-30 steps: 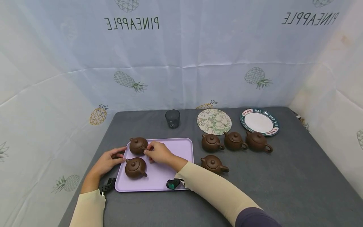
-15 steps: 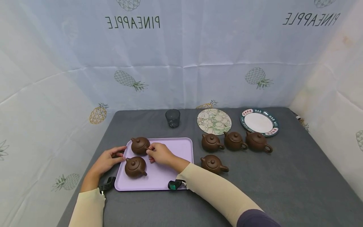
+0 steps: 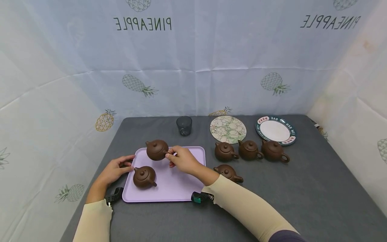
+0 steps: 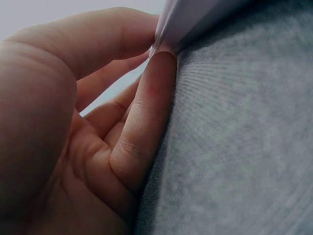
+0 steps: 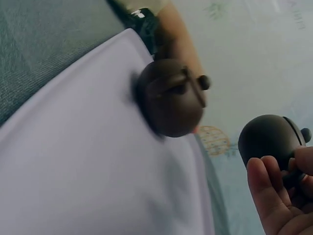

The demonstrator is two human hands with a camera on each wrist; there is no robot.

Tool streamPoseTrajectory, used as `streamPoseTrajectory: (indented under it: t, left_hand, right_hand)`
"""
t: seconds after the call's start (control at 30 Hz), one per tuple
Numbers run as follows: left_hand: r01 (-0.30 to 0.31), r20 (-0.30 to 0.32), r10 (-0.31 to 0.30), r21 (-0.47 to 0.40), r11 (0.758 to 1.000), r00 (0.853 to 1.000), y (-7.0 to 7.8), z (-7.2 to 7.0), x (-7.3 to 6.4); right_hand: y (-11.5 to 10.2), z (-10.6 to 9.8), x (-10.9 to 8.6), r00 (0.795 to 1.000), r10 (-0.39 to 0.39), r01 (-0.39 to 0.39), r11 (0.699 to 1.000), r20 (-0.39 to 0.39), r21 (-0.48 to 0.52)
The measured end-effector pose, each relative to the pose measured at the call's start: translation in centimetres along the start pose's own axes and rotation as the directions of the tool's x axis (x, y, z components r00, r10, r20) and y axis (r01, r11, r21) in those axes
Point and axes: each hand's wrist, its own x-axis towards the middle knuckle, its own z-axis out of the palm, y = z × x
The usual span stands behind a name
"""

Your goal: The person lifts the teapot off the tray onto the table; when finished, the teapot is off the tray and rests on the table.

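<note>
Above the far left part of the lilac tray (image 3: 175,188), a brown teapot (image 3: 156,150) hangs by its handle from my right hand (image 3: 183,160), which pinches it between thumb and fingers. The right wrist view shows that held teapot (image 5: 266,141) raised off the tray, thumb and fingers at its handle. A second brown teapot (image 3: 143,177) stands on the tray's near left part, handle toward the right. My left hand (image 3: 112,171) rests against the tray's left edge. Its fingertips (image 4: 159,73) touch the rim in the left wrist view, fingers loosely extended.
Right of the tray stand several more brown teapots, three in a row (image 3: 250,150) and one nearer (image 3: 228,172), partly covered by my right sleeve. Behind are a dark glass cup (image 3: 184,126), a round flowered mat (image 3: 228,129) and a green-rimmed plate (image 3: 275,130).
My right hand has lifted the far teapot off the tray and carried it up and to the right. The left hand has stayed at the tray's edge.
</note>
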Motion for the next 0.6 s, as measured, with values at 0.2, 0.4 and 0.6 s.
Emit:
streamPoseTrajectory:
  t: [0.2, 0.4, 0.6]
  left_hand:
    - [-0.005, -0.003, 0.005, -0.005, 1.0, 1.0, 0.1, 0.0, 0.0]
    - [-0.007, -0.004, 0.007, 0.007, 1.0, 1.0, 0.2, 0.1, 0.1]
    - [0.0, -0.008, 0.0, 0.002, 1.0, 1.0, -1.7, 0.1, 0.5]
  right_hand:
    - [-0.5, -3.5, -2.2, 0.999, -0.026, 0.028, 0.999, -0.032, 0.046]
    - [-0.2, -6.8, -4.7, 0.996, -0.036, 0.039, 0.999, -0.084, 0.03]
    - [0.6, -9.5, -7.2, 0.992, -0.061, 0.062, 0.998, -0.111, 0.004]
